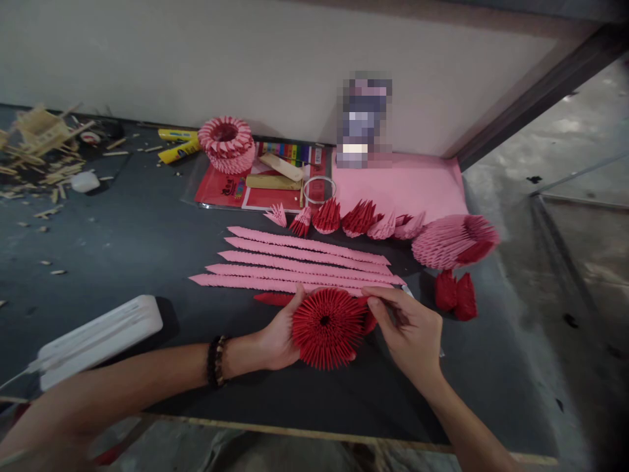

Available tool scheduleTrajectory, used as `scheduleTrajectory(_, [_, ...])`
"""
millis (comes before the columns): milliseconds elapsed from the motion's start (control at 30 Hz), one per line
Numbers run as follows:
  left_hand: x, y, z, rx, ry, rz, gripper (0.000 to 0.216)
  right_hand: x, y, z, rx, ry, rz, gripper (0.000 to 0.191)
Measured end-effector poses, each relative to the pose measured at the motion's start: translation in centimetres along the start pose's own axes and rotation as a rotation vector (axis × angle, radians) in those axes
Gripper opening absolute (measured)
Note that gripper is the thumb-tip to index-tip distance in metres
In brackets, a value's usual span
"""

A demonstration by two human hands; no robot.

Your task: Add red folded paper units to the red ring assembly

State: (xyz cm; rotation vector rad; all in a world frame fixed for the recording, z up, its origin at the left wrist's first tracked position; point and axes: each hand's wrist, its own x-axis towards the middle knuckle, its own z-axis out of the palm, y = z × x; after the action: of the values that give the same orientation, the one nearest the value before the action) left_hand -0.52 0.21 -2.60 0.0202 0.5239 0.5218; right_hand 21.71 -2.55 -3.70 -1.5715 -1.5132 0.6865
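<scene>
My left hand [282,334] grips a round, spiky disc of folded red paper [327,337] from its left side, thumb on top. The disc faces up with a dark hole at its centre. At its upper right edge, my right hand [410,331] pinches a small red paper piece [363,299]; whether it is joined to the disc I cannot tell. Just beyond lie several long pink folded-paper strips [304,255], side by side. A red pointed strip [272,299] shows partly behind my left hand.
Small pink and red paper clusters [327,216] line up behind the strips. A pink-and-red paper body [455,241] and red pieces [457,295] stand right. A pink-and-red paper ring [226,144], yellow tubes [179,144], wood scraps [44,151] and a white power strip [103,337] lie left.
</scene>
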Motion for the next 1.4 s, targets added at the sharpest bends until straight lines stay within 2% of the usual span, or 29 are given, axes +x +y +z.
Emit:
scheduleTrajectory(300, [0.0, 0.0, 0.0, -0.028, -0.005, 0.008, 0.052, 0.3, -0.8, 0.1, 0.104, 0.016, 0.065, 0.013])
scheduleTrajectory(400, [0.1, -0.1, -0.3, -0.019, -0.047, 0.008, 0.056, 0.2, -0.7, 0.1, 0.101, 0.032, 0.066, 0.013])
scheduleTrajectory(700, [0.2, -0.2, -0.7, 0.005, -0.003, 0.006, 0.058, -0.3, -0.5, 0.0, -0.004, 0.029, -0.061, 0.015])
scheduleTrajectory(867, [0.3, -0.2, -0.9, -0.018, -0.015, -0.017, 0.061, -0.1, -0.7, 0.1, -0.002, 0.044, -0.041, 0.012])
scheduleTrajectory(1000, [0.4, -0.3, -1.2, -0.028, -0.019, -0.036, 0.064, 0.1, -1.1, 0.2, 0.040, 0.012, 0.020, 0.012])
scheduleTrajectory(1167, [0.3, -0.3, -1.1, -0.029, -0.018, -0.051, 0.061, 0.1, -1.8, 0.1, 0.002, -0.032, 0.069, 0.021])
scheduleTrajectory(1267, [0.2, -0.1, -0.5, 0.001, 0.032, -0.051, 0.062, 0.2, -1.8, 0.0, -0.019, -0.062, 0.095, 0.025])
scheduleTrajectory(1400, [0.2, 0.0, -0.2, 0.012, 0.040, -0.079, 0.062, 0.8, -1.7, -0.4, 0.048, -0.181, 0.117, 0.032])
